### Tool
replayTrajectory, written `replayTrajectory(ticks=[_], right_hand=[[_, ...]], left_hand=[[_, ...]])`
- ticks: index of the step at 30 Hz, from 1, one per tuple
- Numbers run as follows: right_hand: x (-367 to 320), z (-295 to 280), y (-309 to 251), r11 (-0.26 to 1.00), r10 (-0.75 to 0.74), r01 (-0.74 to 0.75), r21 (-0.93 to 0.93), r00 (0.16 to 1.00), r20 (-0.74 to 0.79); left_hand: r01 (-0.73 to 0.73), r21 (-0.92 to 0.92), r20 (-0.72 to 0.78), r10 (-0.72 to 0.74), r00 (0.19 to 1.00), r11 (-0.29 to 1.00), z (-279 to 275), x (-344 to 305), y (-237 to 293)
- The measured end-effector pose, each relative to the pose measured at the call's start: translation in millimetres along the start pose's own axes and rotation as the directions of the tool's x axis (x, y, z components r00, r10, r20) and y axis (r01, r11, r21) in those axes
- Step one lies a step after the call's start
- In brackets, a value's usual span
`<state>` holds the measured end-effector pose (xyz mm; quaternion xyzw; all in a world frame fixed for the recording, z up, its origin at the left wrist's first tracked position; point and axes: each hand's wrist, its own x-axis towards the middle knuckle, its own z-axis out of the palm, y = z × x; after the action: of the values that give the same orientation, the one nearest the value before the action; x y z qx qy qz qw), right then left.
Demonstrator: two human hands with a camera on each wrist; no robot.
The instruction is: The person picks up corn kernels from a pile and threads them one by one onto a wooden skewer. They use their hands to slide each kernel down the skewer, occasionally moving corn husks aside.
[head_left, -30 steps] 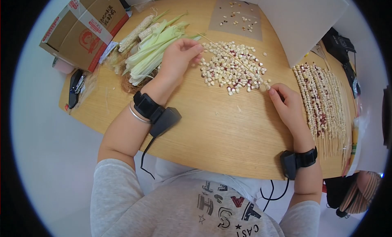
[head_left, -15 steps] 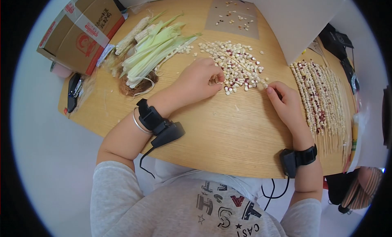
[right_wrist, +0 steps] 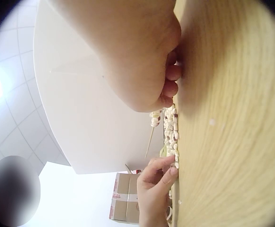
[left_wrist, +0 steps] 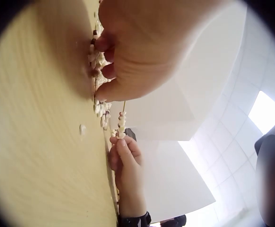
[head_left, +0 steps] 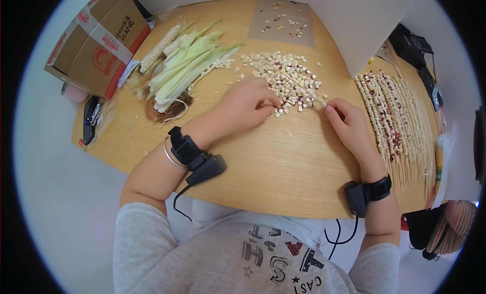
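R hand [head_left: 349, 127]: gripping; thumb + forefinger pinch the lower end of the stick [right_wrist: 150, 140], w/ no clear gap that we can see.
Stick: tilted, held over the pile of kernels [head_left: 291, 81]; far end points up-left in the head view, away from us.
Threaded kernels [left_wrist: 122, 124]: short run on the stick, just above the R fingertips; mostly cream, some dark red. Beyond them we see bare stick.
L hand [head_left: 245, 104]: at the near-left edge of the pile, fingers bent, thumb + forefinger close tog., tips down at the kernels. We can't tell if a kernel is btwn them.
Pile: mid table [head_left: 243, 167], cream w/ dark red bits, btwn both hands & beyond. Strays lie to its L, by the husks [head_left: 187, 73].
L side: husks w/ a corn cob [head_left: 154, 56] beside them; cardboard box [head_left: 101, 46] further L; stapler [head_left: 92, 116] in front of the box.
R side: row of full sticks [head_left: 392, 122] lying side by side, R of our R hand, bare ends toward us; white board [head_left: 362, 35] stands behind.
Far end: grey sheet [head_left: 276, 39] w/ scattered kernels.
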<state>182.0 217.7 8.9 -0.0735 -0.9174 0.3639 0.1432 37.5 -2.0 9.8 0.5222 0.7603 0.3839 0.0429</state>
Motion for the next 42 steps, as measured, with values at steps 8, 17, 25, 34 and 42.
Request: replayTrajectory(ticks=[8, 17, 25, 34, 42], right_hand=[[0.1, -0.1, -1.0, 1.000, 0.010, -0.010, -0.006, 1.000, 0.011], [0.5, -0.1, -1.3, 1.000, 0.016, -0.016, -0.003, 1.000, 0.014], [0.1, 0.7, -1.6, 1.000, 0.001, 0.000, -0.025, 1.000, 0.027], [-0.2, 0.9, -2.2, 0.999, -0.002, 0.004, -0.048, 0.999, 0.043], [0.4, -0.5, -5.1, 0.997, 0.001, 0.003, -0.072, 0.999, 0.052]], left_hand=[[-0.079, 0.094, 0.078, 0.072, 0.994, 0.992, 2.1, -0.6, 0.1], [0.303, -0.735, -0.061, -0.504, 0.862, 0.607, -12.3, 7.1, -22.0], [0.197, -0.947, -0.028, -0.678, 0.735, 0.252, -25.4, 8.5, -57.4], [0.178, -0.954, -0.046, -0.708, 0.705, 0.239, -24.1, 8.5, -59.7], [0.118, -0.965, -0.091, -0.722, 0.686, 0.234, -24.6, 7.2, -63.7]])
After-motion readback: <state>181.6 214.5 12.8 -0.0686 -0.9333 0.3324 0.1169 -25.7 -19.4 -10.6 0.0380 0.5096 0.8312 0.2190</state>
